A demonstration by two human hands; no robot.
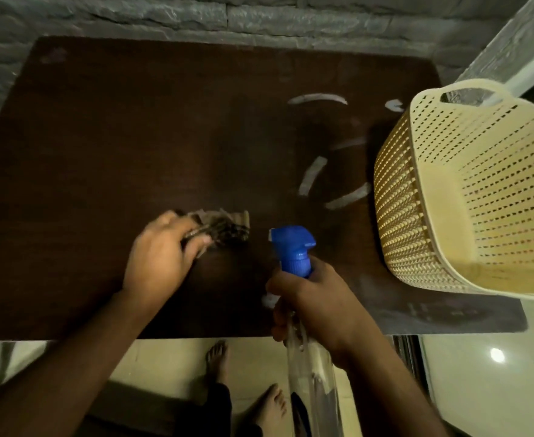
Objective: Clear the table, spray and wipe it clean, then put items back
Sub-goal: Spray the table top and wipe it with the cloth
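Two hands busy: left hand (160,257) grips cloth (224,227) on table (101,137); right hand (314,305) clutches spray bottle (294,250). Spray-and-wipe step, judging by smears far right. Next likely wiping toward basket (467,190).

Head view, steeply down over table (133,137)

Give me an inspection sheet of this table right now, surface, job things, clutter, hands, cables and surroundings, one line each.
Surface: dark brown table, pale curved streaks right of centre.
Job's things: crumpled cloth on the table; spray bottle with a blue trigger head and clear body.
Clutter: cream perforated basket at the table's right edge, nothing visible inside.
Hands: left hand grips the cloth against the table; right hand grips the spray bottle's neck.
Cables: nothing seen.
Surroundings: grey stone wall behind; pale floor tiles and bare feet below the near edge.
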